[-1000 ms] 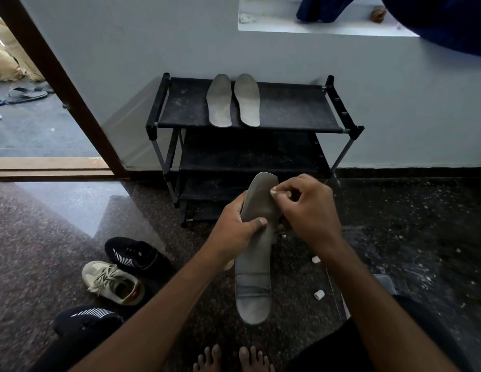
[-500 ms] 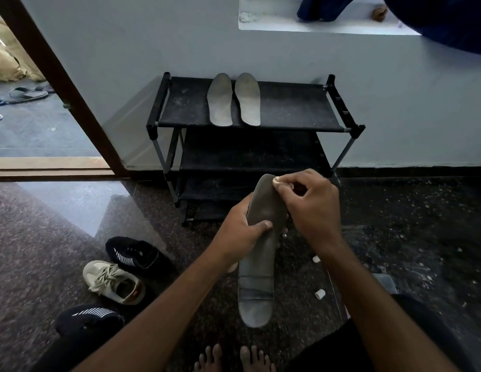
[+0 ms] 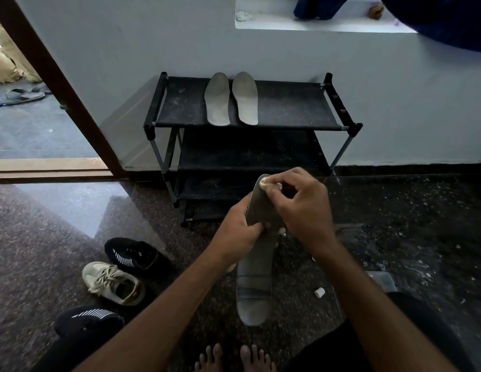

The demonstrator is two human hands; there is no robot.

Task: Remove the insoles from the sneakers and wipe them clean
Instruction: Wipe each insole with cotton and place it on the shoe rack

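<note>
the left hand [image 3: 238,232] grips a grey insole [image 3: 256,269] around its middle, thumb across the top face, holding it lengthwise above the speckled floor [image 3: 40,264]. the right hand [image 3: 301,208] pinches a small pale wad [image 3: 263,183] against the insole's far end, fingers closed on it. a black shoe rack [image 3: 287,103] stands against the far wall; its top shelf carries two more insoles [image 3: 231,99] side by side, and the lower shelves are too dark to read. on the floor at near left lie a beige sneaker [image 3: 113,283] and, just beyond it, a black sneaker [image 3: 137,255]; a second black shoe [image 3: 86,318] lies nearer. a small white cap [image 3: 319,292] lies at near right.
</note>
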